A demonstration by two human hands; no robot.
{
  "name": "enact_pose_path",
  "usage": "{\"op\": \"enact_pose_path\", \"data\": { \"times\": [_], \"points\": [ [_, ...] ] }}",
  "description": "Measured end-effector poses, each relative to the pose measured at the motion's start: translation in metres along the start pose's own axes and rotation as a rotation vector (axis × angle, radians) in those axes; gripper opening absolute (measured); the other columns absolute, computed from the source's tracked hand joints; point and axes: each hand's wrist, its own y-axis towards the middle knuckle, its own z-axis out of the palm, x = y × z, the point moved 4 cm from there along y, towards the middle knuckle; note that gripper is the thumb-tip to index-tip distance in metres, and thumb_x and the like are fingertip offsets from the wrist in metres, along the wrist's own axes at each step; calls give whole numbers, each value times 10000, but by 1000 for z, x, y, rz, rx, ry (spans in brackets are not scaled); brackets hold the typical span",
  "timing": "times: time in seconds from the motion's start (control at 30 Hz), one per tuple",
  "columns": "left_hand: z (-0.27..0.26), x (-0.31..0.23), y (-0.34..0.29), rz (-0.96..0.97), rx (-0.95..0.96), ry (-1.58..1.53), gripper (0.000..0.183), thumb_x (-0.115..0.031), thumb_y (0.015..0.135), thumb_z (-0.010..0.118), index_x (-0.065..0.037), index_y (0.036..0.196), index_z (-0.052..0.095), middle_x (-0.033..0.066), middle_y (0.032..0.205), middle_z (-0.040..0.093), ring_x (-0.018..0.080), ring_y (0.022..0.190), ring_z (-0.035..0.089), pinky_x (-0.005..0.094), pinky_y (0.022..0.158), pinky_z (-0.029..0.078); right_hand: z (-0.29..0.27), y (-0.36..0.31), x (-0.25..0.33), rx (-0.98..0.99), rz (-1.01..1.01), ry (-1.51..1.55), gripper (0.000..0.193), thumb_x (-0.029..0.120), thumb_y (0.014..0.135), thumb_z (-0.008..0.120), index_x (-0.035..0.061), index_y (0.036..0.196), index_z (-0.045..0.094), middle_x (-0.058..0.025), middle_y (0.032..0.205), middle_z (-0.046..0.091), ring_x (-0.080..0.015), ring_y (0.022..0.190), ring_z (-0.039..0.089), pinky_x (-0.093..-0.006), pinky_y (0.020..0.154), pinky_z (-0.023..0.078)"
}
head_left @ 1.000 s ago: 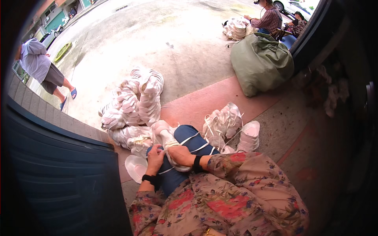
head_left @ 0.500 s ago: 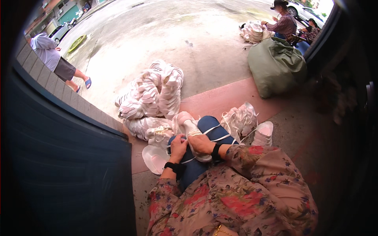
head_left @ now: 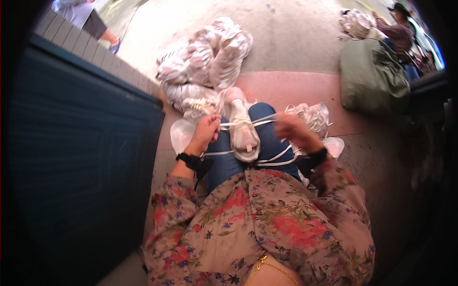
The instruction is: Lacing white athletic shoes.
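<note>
A white and pink shoe upper [head_left: 244, 136] lies between my knees, its opening toward me. White laces [head_left: 264, 122] stretch out from it to both sides, and their loose lengths trail across my blue trousers. At the left of the shoe my left hand [head_left: 206, 132] is closed on a lace end. On the other side my right hand [head_left: 296, 130], somewhat blurred, pinches the other lace and holds it taut. Beside my left knee rests another pale shoe piece [head_left: 182, 136]. Several laced uppers [head_left: 312, 117] sit by my right knee.
A big heap of stacked shoe uppers [head_left: 205, 57] lies on the ground ahead. A stuffed green sack [head_left: 374, 76] stands at the right, with a seated person [head_left: 400, 29] behind it. A dark blue door [head_left: 90, 143] borders my left. Another person [head_left: 88, 19] is at the far left.
My hands have moved apart from close together at the shoe, drawing the laces out sideways. The right hand has let go of the shoe's body. The view has tilted downward.
</note>
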Motion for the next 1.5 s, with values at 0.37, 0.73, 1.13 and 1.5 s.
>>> {"op": "enact_pose_path", "data": {
  "times": [0.37, 0.73, 1.13, 1.5],
  "points": [
    [42, 3, 27, 226, -86, 767, 189, -107, 792, 520, 18, 894, 619, 145, 740, 609, 206, 668, 591, 317, 640, 470, -33, -173, 141, 80, -974, 425, 176, 132, 919, 360, 81, 753, 387, 53, 502, 221, -48, 390, 164, -234, 411, 161],
    [59, 3, 34, -163, 369, 758, 168, -101, 833, 527, -6, 939, 617, 47, 667, 596, 109, 547, 520, 241, 478, 392, 12, -163, 157, 110, -1018, 17, 176, 138, 871, 417, 106, 732, 313, 75, 467, 214, -39, 368, 137, -230, 382, 145],
    [51, -9, 29, 263, 297, 1089, 164, -110, 756, 547, 0, 839, 637, 142, 723, 632, 226, 588, 607, 315, 543, 468, -7, -165, 161, -505, -906, -407, 205, 199, 934, 446, 3, 933, 506, 34, 657, 393, -7, 451, 199, -191, 413, 169],
    [48, -13, 22, 343, 80, 979, 185, -118, 776, 553, -9, 898, 638, 173, 806, 632, 274, 735, 613, 329, 682, 472, -17, -179, 154, -446, -963, -482, 178, 102, 910, 478, -30, 1017, 533, -34, 906, 497, 3, 461, 213, -180, 431, 197]
  ]
}}
